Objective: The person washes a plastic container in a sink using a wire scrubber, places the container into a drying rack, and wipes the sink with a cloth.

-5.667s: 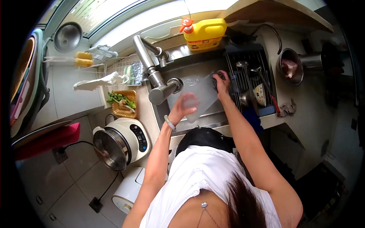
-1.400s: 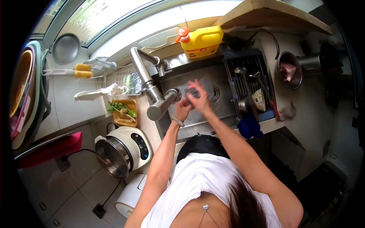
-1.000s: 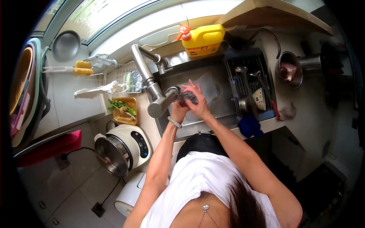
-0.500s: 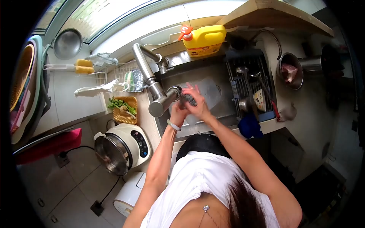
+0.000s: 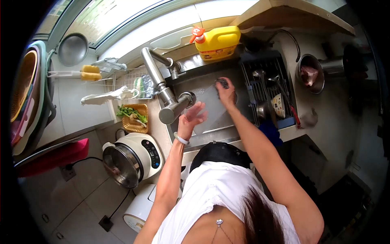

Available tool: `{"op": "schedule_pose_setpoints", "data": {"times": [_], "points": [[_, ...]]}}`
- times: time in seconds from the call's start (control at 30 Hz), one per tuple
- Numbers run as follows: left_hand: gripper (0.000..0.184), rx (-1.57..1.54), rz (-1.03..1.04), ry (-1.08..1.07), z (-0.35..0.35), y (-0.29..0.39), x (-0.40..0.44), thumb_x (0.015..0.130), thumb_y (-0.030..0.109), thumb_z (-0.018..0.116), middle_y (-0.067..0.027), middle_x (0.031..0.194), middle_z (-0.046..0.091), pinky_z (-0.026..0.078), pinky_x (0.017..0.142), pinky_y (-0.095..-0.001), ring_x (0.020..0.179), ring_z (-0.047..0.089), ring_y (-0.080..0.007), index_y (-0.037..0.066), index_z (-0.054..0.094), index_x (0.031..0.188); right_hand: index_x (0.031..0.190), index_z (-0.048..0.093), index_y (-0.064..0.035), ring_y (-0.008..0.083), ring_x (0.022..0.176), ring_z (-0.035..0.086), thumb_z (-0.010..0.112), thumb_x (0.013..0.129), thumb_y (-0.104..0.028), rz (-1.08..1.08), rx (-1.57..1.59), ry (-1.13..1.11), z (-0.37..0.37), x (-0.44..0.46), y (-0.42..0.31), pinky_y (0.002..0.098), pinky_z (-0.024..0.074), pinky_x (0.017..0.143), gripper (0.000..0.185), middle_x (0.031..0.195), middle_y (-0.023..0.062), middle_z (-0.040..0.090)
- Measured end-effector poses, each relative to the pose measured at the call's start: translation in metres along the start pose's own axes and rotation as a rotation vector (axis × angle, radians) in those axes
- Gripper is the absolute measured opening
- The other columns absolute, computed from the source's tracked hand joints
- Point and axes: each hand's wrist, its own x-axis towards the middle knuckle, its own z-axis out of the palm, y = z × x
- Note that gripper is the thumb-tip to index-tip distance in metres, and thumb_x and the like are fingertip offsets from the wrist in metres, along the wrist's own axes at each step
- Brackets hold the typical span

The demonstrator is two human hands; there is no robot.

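In the head view, my right hand is closed around a dark steel wool scourer over the sink. My left hand holds nothing, its fingers apart, just below the head of the metal faucet. Under both hands, a translucent whitish sheet or board lies in the sink; its exact kind is unclear.
A dark drain rack with ladles sits at the sink's right side. Behind the sink stands a yellow soap jug. To the left are a basket of greens and a cream electric cooker. A pot with meat stands right.
My hands were together at the faucet around the scourer. My right hand has moved right and away with the scourer; my left hand has let go and opened, staying near the faucet.
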Motion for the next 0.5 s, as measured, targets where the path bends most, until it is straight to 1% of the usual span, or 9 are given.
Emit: {"op": "schedule_pose_setpoints", "data": {"times": [0.1,0.2,0.27,0.3,0.33,0.4,0.43,0.47,0.5], "points": [[0.067,-0.065,-0.009,-0.004,-0.001,-0.005,0.002,0.075,-0.015,0.056,-0.0151,0.14,0.048,0.048,0.099,-0.0429,0.119,0.056,-0.0329,0.001,0.044,0.139,0.102,0.064,-0.0054,0.0235,0.085,0.063,0.067,0.081,-0.021,0.063,-0.074,0.091,-0.009,0.011,0.027,0.0351,0.0499,0.079,0.026,0.091,0.0112,0.066],[0.062,-0.076,-0.01,0.043,-0.002,-0.015,0.003,0.077,-0.013,0.057,-0.0134,0.138,0.051,0.046,0.101,-0.0404,0.12,0.055,-0.0292,0.0,0.048,0.137,0.105,0.063,-0.008,0.0244,0.085,0.062,0.069,0.08,-0.026,0.156,-0.043,0.212,-0.012,0.0,0.034,0.0409,0.0507,0.077,0.031,0.095,0.0081,0.065],[0.052,0.616,0.16,-0.061,-0.012,-0.023,0.01,0.08,-0.011,0.057,-0.0124,0.131,0.058,0.045,0.102,-0.0363,0.119,0.056,-0.0223,0.002,0.055,0.131,0.108,0.061,-0.0109,0.0267,0.083,0.061,0.072,0.079,-0.031,0.85,0.54,0.196,-0.027,-0.004,0.0,0.051,0.0523,0.074,0.036,0.1,0.0066,0.062],[0.05,0.844,0.269,-0.067,-0.009,-0.016,0.009,0.077,-0.008,0.059,-0.0059,0.125,0.064,0.041,0.104,-0.035,0.114,0.059,-0.0202,0.008,0.063,0.124,0.108,0.059,-0.0146,0.0272,0.082,0.06,0.072,0.079,-0.032,0.896,0.796,0.07,-0.035,-0.004,0.006,0.0565,0.0548,0.066,0.036,0.103,0.0071,0.06],[0.05,0.841,0.271,-0.062,-0.009,-0.012,0.012,0.077,-0.008,0.059,-0.0059,0.125,0.064,0.041,0.104,-0.035,0.114,0.059,-0.0202,0.008,0.063,0.124,0.108,0.059,-0.0146,0.0272,0.082,0.06,0.072,0.079,-0.032,0.896,0.792,0.066,-0.04,-0.002,0.016,0.0565,0.0548,0.066,0.036,0.103,0.0071,0.06],[0.057,1.314,0.494,-0.205,-0.012,-0.005,0.021,0.068,-0.005,0.061,0.0016,0.123,0.065,0.037,0.107,-0.0382,0.109,0.06,-0.0235,0.017,0.066,0.12,0.104,0.059,-0.0149,0.0267,0.08,0.061,0.072,0.079,-0.029,0.91,0.776,0.086,-0.047,0.001,0.028,0.0535,0.0578,0.063,0.031,0.099,0.0105,0.059],[0.061,1.363,0.522,-0.188,-0.014,-0.004,0.022,0.062,-0.002,0.061,0.0074,0.123,0.064,0.033,0.109,-0.0399,0.105,0.059,-0.0223,0.02,0.067,0.117,0.106,0.056,-0.0135,0.0272,0.075,0.062,0.073,0.077,-0.017,0.899,0.774,0.052,-0.052,0.001,0.029,0.0494,0.0585,0.06,0.033,0.094,0.0131,0.059],[0.061,1.361,0.525,-0.189,-0.014,-0.003,0.021,0.062,-0.002,0.061,0.0074,0.123,0.064,0.033,0.109,-0.0399,0.105,0.059,-0.0223,0.02,0.067,0.117,0.106,0.056,-0.0135,0.0272,0.075,0.062,0.073,0.077,-0.017,0.897,0.773,0.053,-0.053,-0.002,0.032,0.0494,0.0585,0.06,0.033,0.094,0.0131,0.059],[0.061,1.457,0.549,-0.192,-0.015,-0.003,0.019,0.061,-0.003,0.06,0.0082,0.124,0.064,0.032,0.109,-0.0404,0.106,0.058,-0.0205,0.022,0.067,0.117,0.108,0.054,-0.0125,0.0281,0.072,0.062,0.072,0.075,-0.01,0.85,0.716,0.149,-0.051,-0.006,0.037,0.0499,0.0585,0.06,0.038,0.092,0.014,0.06]]}}
